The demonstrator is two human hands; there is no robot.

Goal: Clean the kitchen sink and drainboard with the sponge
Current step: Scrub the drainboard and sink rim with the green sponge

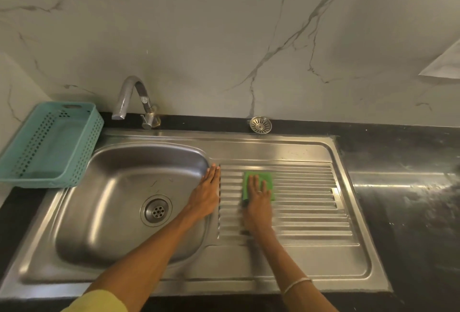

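Sponge (pixel 258 186), green and flat on the ribbed drainboard (pixel 306 212), lies under the right hand (pixel 257 202)'s straight-fingered grip.

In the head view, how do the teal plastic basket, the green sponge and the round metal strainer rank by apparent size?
Largest to smallest:
1. teal plastic basket
2. green sponge, partly covered by the right hand
3. round metal strainer, though it lies farther away

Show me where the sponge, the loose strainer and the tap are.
sponge (pixel 270 179): head view, its bare green upper right corner.
loose strainer (pixel 260 125): head view, the middle of its slotted disc.
tap (pixel 129 92): head view, the curved spout.
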